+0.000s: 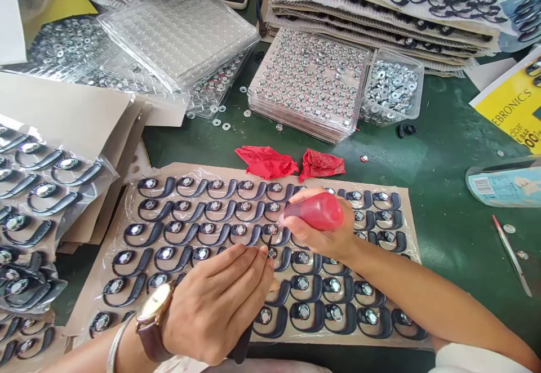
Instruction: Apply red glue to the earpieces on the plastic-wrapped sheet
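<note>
My right hand (327, 240) is wrapped round a red squeeze bottle (319, 211), which is tilted with its narrow end toward the left. In my left hand (224, 300) are dark tweezers (242, 346); their tip comes out past the fingers beside a black ear-hook piece (269, 230) with a round silver part in it. Whether the tip touches that piece, I cannot tell. Both hands are over a film-covered cardboard sheet (91, 274) bearing rows of such pieces. My forearms and hands hide some of them.
Two red crumpled scraps (266, 161) lie at the sheet's far edge. Behind stand a stack of trays with round silver parts (313, 74) and a clear tub of metal washers (391, 88). More loaded sheets (46, 187) are piled at left. A pen-like tool (511, 254) lies at right.
</note>
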`<state>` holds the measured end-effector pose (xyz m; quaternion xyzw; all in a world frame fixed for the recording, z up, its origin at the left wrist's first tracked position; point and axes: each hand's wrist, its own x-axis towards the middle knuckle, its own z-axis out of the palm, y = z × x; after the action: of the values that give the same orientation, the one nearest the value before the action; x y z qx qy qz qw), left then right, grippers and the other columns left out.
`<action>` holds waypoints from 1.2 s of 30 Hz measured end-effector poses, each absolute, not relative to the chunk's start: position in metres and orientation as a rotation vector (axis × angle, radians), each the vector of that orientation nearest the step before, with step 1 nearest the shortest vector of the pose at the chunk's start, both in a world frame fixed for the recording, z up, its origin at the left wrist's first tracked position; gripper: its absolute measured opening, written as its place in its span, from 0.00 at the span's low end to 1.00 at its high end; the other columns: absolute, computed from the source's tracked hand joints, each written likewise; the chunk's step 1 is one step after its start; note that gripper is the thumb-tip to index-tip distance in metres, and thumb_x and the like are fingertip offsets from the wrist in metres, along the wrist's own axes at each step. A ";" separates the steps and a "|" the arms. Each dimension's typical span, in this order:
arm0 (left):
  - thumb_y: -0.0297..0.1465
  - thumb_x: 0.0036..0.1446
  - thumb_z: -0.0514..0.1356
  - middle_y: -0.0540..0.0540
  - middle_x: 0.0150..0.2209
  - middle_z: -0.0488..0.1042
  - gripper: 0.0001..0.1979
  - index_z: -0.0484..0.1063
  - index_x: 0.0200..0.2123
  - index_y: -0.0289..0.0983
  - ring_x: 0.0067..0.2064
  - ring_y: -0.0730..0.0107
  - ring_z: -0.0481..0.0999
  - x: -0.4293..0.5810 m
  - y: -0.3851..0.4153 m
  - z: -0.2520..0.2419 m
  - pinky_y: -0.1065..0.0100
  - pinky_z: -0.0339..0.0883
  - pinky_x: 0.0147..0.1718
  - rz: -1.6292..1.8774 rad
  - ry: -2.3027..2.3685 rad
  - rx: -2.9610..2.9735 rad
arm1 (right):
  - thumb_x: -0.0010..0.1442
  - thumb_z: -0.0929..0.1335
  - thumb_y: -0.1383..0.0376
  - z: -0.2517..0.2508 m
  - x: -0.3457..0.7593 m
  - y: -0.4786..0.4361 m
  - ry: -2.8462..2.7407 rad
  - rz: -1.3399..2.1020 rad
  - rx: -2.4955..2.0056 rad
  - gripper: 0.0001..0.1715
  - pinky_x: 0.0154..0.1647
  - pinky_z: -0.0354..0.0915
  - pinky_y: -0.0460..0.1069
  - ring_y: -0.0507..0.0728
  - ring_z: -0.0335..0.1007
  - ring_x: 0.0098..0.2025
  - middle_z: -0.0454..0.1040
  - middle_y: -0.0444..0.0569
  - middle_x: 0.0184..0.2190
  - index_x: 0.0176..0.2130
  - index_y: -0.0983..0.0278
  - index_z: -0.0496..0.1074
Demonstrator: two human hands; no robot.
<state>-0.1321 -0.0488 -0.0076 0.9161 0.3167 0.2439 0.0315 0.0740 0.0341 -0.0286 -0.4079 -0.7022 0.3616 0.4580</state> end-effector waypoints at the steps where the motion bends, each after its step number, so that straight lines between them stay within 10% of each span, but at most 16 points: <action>1: 0.24 0.64 0.50 0.38 0.47 0.76 0.14 0.73 0.46 0.27 0.52 0.59 0.75 -0.132 -0.049 -0.008 0.59 0.69 0.56 0.754 0.975 2.819 | 0.54 0.72 0.60 -0.028 0.074 0.034 -1.720 0.913 -1.037 0.10 0.27 0.71 0.46 0.52 0.73 0.24 0.76 0.46 0.25 0.31 0.63 0.71; 36: 0.19 0.55 0.56 0.45 0.39 0.79 0.13 0.72 0.43 0.33 0.39 0.69 0.78 -0.142 -0.015 0.007 0.66 0.72 0.41 0.789 0.978 2.354 | 0.56 0.71 0.55 -0.027 0.075 0.033 -1.769 1.089 -1.169 0.13 0.23 0.67 0.47 0.53 0.70 0.21 0.73 0.44 0.18 0.32 0.62 0.72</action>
<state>-0.1417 -0.0153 0.0067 0.8576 0.3564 0.2875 0.2342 0.0755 0.0334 -0.0271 -0.4556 -0.6895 0.4244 0.3699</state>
